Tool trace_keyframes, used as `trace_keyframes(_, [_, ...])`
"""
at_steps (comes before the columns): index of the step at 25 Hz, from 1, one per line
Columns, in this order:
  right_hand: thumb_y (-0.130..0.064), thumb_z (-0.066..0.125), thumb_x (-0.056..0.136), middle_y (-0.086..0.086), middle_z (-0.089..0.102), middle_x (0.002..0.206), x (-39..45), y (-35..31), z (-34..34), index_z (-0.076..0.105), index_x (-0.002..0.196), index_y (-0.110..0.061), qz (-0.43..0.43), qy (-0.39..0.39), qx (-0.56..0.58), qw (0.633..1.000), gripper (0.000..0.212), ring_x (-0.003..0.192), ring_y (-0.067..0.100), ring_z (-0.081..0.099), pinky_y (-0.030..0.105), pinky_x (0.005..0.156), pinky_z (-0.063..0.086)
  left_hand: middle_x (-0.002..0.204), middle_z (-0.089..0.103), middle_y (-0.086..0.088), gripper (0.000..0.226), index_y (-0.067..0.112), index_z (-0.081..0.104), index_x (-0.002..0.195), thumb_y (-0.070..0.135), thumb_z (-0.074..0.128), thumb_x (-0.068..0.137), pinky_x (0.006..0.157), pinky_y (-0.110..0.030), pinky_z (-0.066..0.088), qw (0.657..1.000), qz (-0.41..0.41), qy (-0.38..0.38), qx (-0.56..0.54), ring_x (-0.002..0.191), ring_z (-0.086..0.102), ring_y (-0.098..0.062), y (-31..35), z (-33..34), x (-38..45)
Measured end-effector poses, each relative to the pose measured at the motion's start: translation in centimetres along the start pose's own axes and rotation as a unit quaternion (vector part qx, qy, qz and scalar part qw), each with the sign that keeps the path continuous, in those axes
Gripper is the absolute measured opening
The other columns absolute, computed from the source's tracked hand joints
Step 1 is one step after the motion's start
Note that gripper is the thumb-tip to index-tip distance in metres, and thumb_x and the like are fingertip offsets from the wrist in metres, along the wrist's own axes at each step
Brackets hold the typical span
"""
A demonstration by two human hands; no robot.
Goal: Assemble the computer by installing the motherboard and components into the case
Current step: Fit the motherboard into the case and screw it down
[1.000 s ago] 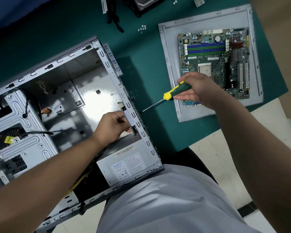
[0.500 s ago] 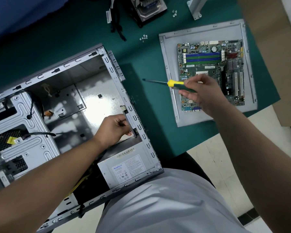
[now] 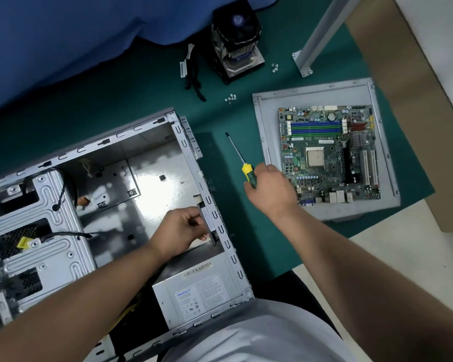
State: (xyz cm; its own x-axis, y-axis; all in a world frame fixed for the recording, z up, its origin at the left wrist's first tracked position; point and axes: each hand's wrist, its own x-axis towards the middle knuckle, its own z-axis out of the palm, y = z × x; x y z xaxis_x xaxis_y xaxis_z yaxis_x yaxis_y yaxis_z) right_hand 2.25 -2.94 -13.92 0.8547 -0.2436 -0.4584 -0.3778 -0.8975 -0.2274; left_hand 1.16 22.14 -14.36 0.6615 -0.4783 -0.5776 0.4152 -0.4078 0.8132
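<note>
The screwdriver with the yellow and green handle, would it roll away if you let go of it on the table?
Probably a little. The screwdriver has a round-looking handle and a thin straight shaft, so it could roll sideways. The green mat looks flat and soft, which should stop it soon. It looks stiff and light; the right hand grips it easily.

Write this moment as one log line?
left hand: grips case rear edge | right hand: holds screwdriver | motherboard: outside case

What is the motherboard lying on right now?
The motherboard lies flat on a grey metal panel, which rests on the green mat. The right hand covers its near-left corner; anything beneath the board is hidden.
</note>
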Motion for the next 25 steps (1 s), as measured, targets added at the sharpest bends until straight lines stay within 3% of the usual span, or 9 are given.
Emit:
trace_keyframes(5, [-0.050, 0.058, 0.096, 0.015, 0.058, 0.117, 0.5, -0.3, 0.1, 0.054, 0.118, -0.009, 0.000, -0.012, -0.025, 1.000, 0.047, 0.104, 0.038, 0.062, 0.042, 0.078, 0.052, 0.078, 0.077, -0.008, 0.023, 0.015, 0.079, 0.083, -0.007, 0.075, 0.085, 0.078, -0.048, 0.062, 1.000, 0.002, -0.011, 0.005, 0.075, 0.075, -0.032, -0.5, -0.3, 0.2])
trace_keyframes(9, [-0.045, 0.059, 0.097, 0.011, 0.059, 0.118, 4.2, -0.3, -2.0, 0.059, 0.120, -0.011, -0.034, -0.009, 0.074, 0.997, 0.041, 0.104, 0.032, 0.061, 0.041, 0.090, 0.053, 0.081, 0.078, -0.010, 0.012, 0.005, 0.077, 0.084, -0.007, 0.074, 0.087, 0.081, -0.055, 0.060, 1.000, -0.008, -0.011, 0.014, 0.078, 0.075, -0.035, -0.9, -0.3, 0.4])
trace_keyframes(14, [-0.026, 0.063, 0.098, 0.007, 0.061, 0.112, 11.1, -1.6, -4.7, 0.063, 0.124, -0.009, -0.074, 0.034, 0.140, 0.987, 0.032, 0.096, 0.024, 0.062, 0.040, 0.098, 0.050, 0.081, 0.077, -0.008, 0.008, 0.004, 0.077, 0.084, -0.003, 0.076, 0.087, 0.081, -0.053, 0.059, 0.999, -0.002, -0.013, 0.039, 0.079, 0.076, -0.030, -0.6, -0.3, 0.3])
trace_keyframes(17, [-0.025, 0.061, 0.098, 0.000, 0.063, 0.103, 14.2, -2.8, -5.5, 0.064, 0.122, -0.014, -0.081, 0.061, 0.126, 0.987, 0.027, 0.103, 0.025, 0.061, 0.041, 0.095, 0.050, 0.081, 0.078, -0.007, 0.005, 0.003, 0.076, 0.084, 0.000, 0.077, 0.088, 0.082, -0.051, 0.058, 0.998, -0.010, -0.016, 0.053, 0.081, 0.076, -0.027, -0.6, -0.4, 0.3])
trace_keyframes(25, [-0.028, 0.057, 0.096, 0.009, 0.064, 0.112, 17.6, -4.5, -5.4, 0.063, 0.113, -0.025, -0.106, 0.068, 0.077, 0.989, 0.019, 0.096, 0.035, 0.062, 0.046, 0.084, 0.055, 0.085, 0.078, -0.001, 0.011, 0.010, 0.078, 0.084, 0.000, 0.076, 0.086, 0.084, -0.047, 0.057, 0.997, -0.017, -0.007, 0.081, 0.086, 0.075, -0.023, -1.0, -0.5, 0.4])
